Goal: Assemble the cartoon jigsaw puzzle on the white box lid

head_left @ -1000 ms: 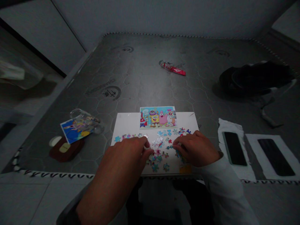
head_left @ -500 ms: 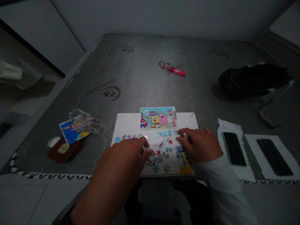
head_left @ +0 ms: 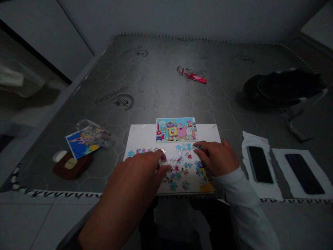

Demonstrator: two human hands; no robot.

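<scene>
A white board (head_left: pixel 213 133) carries loose jigsaw puzzle pieces (head_left: pixel 173 185) in light blue, pink and other colours. Along its far edge lies a cartoon picture card (head_left: pixel 177 130). My left hand (head_left: pixel 145 170) hovers over the left half, thumb and index apart, with pieces beneath and beside it. My right hand (head_left: pixel 220 158) is at the upper right, its index and thumb tips closed on a small light-blue puzzle piece, beside a short row of blue pieces (head_left: pixel 186 147). A joined yellow and purple section (head_left: pixel 203 170) lies partly under the right hand.
On the left are a brown case (head_left: pixel 71 166), a blue picture card (head_left: pixel 80 144) and a clear plastic bag (head_left: pixel 100 133). Two phones (head_left: pixel 259 165) (head_left: pixel 304 173) rest on white paper at right. A red-handled item (head_left: pixel 192 75) and a black bag (head_left: pixel 281 86) lie farther back.
My right hand has shifted slightly left, bringing the light-blue piece closer to the row of blue pieces. My left hand has hardly moved.
</scene>
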